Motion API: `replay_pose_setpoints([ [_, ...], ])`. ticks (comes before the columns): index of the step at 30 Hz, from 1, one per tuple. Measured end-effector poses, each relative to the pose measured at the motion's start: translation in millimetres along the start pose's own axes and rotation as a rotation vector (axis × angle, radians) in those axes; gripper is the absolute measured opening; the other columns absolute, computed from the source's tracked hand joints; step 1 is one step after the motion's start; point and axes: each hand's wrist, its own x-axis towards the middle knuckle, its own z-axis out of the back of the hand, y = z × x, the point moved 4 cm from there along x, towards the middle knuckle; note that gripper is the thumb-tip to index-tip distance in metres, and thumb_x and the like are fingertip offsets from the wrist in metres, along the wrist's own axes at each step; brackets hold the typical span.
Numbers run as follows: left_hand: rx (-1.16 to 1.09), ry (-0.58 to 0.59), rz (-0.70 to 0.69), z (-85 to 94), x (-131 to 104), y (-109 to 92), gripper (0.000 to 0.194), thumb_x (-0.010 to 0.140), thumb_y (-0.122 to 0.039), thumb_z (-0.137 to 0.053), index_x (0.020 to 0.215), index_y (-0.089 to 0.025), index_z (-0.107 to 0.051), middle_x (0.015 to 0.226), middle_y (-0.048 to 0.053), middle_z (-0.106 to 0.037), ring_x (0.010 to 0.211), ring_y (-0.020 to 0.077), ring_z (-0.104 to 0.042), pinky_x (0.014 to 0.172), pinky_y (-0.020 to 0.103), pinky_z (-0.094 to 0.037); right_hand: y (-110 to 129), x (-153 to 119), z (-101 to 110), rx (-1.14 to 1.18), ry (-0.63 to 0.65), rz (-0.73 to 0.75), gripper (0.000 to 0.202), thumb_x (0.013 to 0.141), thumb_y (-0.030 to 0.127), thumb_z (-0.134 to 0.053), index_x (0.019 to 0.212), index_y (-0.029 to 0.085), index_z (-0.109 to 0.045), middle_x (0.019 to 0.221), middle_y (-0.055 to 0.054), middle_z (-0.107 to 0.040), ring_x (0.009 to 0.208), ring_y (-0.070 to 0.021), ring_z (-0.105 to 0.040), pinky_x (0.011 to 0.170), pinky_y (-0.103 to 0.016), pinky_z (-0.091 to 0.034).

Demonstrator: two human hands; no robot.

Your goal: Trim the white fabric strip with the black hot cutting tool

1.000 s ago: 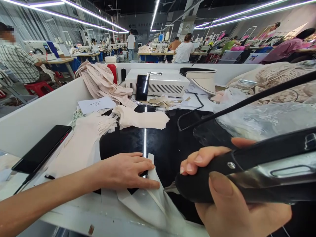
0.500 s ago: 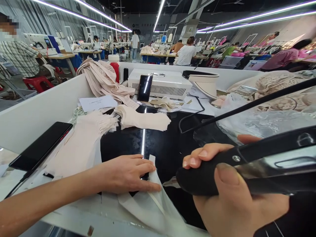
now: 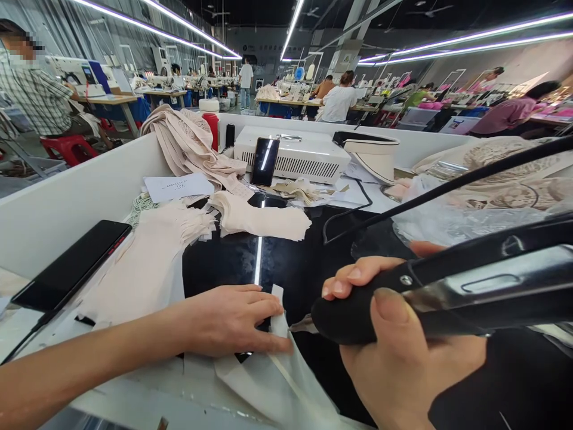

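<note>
My left hand lies flat with its fingers and thumb spread. Its fingertips press a narrow white strip and thin white cloth onto the black work surface. On the right, my right hand is wrapped around a black handheld tool with a silver metal inset and a screw; I cannot make out its exact kind. The tool's rounded black end points left, just beside the white strip. Its far end runs out of view to the right.
Pale cloth pieces lie to the left, with another stack beyond. A black phone rests at the left edge. A black cable crosses at the right, near plastic bags. A white vented box stands behind.
My right hand has moved slightly left with the black tool, bringing its rounded end closer to the strip. My left hand stays nearly in place on the cloth.
</note>
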Motion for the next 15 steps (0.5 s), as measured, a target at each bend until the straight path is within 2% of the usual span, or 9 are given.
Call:
replay_pose_setpoints([
  [6,-0.03,0.039,0.026,0.2,0.7,0.0,0.04,0.115,-0.015,-0.048,0.144,-0.033,-0.069,0.138,0.011,-0.067,0.12,0.0198,-0.067,0.116,0.038,-0.055,-2.5,2.5,-4.3,0.0,0.008,0.028,0.04,0.086,0.021,-0.088,0.118,0.027,-0.066,0.076,0.007,-0.074,0.057,-0.0154,-0.067,0.056,-0.029,-0.061],
  [12,-0.032,-0.003,0.009,0.6,-0.2,-0.3,0.038,0.114,-0.016,-0.05,0.142,-0.03,-0.071,0.139,0.014,-0.067,0.123,0.0234,-0.068,0.114,0.042,-0.057,-8.1,7.6,-6.5,-0.002,0.003,0.042,0.044,0.082,0.024,-0.091,0.117,0.027,-0.065,0.076,0.007,-0.074,0.056,-0.0157,-0.067,0.056,-0.03,-0.06],
  [15,-0.009,-0.01,0.001,-1.1,1.0,-1.1,0.039,0.114,-0.016,-0.049,0.142,-0.03,-0.073,0.139,0.014,-0.067,0.126,0.0234,-0.067,0.111,0.04,-0.058,-9.4,4.9,-7.9,-0.033,-0.002,0.022,0.043,0.083,0.02,-0.087,0.119,0.028,-0.065,0.075,0.007,-0.073,0.057,-0.0163,-0.067,0.058,-0.031,-0.062],
])
